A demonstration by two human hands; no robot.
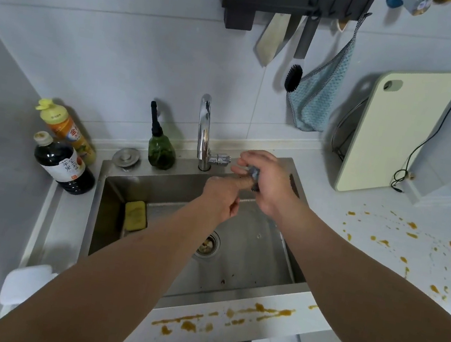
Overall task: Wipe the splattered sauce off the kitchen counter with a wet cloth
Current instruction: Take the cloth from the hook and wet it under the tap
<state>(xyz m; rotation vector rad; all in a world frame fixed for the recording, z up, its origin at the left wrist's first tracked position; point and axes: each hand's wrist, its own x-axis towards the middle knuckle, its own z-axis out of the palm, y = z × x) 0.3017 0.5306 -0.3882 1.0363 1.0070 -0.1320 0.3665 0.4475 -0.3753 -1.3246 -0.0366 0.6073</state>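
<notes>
Both my hands are over the steel sink (pixel 233 291), close to the faucet (pixel 204 130). My right hand (pixel 267 182) is clenched around a small grey cloth (pixel 254 175), most of it hidden in the fist. My left hand (pixel 222 196) touches the same cloth with its fingers stretched toward the right hand; I cannot tell whether it grips it. Orange-brown sauce (pixel 409 234) is spattered over the white counter (pixel 365 257) right of the sink. More sauce streaks (pixel 259 312) run along the counter's front edge below the sink. No water is visibly running.
A yellow sponge (pixel 135 215) lies in the sink's left corner. Bottles (pixel 64 164) and a green soap dispenser (pixel 161 147) stand at the left and back. A pale cutting board (pixel 398 131) leans on the wall at right. A blue towel (pixel 318 97) hangs above.
</notes>
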